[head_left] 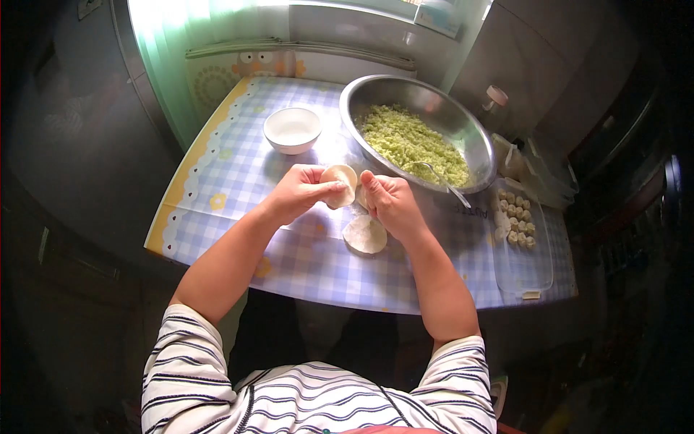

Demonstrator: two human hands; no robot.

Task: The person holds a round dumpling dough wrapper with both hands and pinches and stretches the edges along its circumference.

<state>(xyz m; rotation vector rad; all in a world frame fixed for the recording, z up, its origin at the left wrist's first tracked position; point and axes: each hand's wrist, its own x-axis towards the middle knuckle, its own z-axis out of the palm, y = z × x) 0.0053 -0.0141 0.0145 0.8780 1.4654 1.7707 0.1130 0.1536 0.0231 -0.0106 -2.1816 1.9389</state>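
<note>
A round dough wrapper (339,184) is pinched between the thumb and fingers of my left hand (303,192). Close beside it, my right hand (393,203) is closed, its thumb up, on a second piece of dough (362,197) that its fingers partly hide. Below both hands another pale dough wrapper (365,235) lies on the checked tablecloth. Behind my right hand stands a large metal bowl (359,142) of chopped green filling (412,143), with a spoon (450,186) resting in it and over its rim.
A white bowl (292,131) stands behind my left hand. At the right, a clear plastic tray (522,275) holds several small dumplings (516,217). Clear containers (546,173) and a lidded jar (494,101) are near the wall. The table's front edge lies below my forearms.
</note>
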